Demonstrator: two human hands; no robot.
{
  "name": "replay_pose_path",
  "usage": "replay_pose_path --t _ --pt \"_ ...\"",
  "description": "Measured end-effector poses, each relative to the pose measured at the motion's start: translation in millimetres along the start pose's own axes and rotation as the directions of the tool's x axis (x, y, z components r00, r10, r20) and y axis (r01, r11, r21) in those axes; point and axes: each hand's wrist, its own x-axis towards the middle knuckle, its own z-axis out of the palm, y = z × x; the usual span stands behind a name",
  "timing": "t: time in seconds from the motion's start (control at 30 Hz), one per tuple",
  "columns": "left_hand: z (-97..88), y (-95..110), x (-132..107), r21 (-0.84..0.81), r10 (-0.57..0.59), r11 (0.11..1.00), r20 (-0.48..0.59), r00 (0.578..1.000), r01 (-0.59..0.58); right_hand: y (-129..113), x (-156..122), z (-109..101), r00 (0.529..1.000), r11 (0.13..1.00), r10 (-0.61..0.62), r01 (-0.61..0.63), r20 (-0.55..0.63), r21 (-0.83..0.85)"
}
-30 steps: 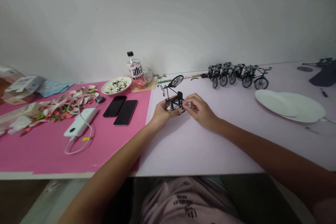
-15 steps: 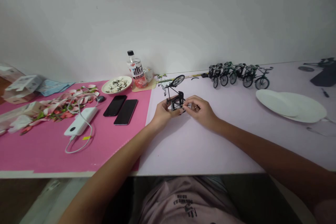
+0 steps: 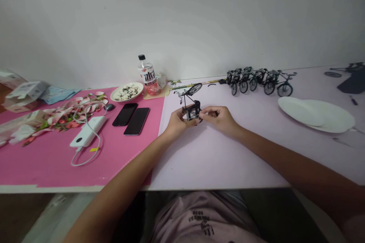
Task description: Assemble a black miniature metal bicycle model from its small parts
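A black miniature bicycle (image 3: 196, 105) is tilted on end above the pale part of the table, one wheel up and the other low between my hands. My left hand (image 3: 177, 123) is closed round its lower wheel, with the thumb along the near side. From the right, my right hand (image 3: 219, 118) pinches at the edge of that same wheel, its fingertips together. Whether a small part sits between those fingertips is too small to make out. Part of the lower wheel is hidden behind my fingers.
Several miniature bicycles (image 3: 258, 79) stand in a row by the wall. White plates (image 3: 332, 115) lie at right. On the pink side are two phones (image 3: 137, 121), a power bank (image 3: 88, 132), a bottle (image 3: 148, 78), a dish (image 3: 127, 92) and loose petals (image 3: 68, 112).
My right hand has turned slightly and flattened at the wheel, its fingertips staying at the same spot. The bicycle has shifted a little to the right and down in my left hand.
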Motion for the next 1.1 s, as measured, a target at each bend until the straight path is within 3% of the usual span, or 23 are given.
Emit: replay_pose_path --t 0.6,1.1 --pt "0.1 2.6 0.0 0.0 -0.002 1.0 0.024 1.0 0.002 3.4 3.3 -4.6 0.996 0.996 0.084 -0.085 0.027 0.028" --pt "4.6 5.3 -4.0 0.102 -0.001 0.995 -0.053 0.999 0.006 6.5 3.7 -0.6 0.998 0.995 0.051 -0.053 0.02 0.091"
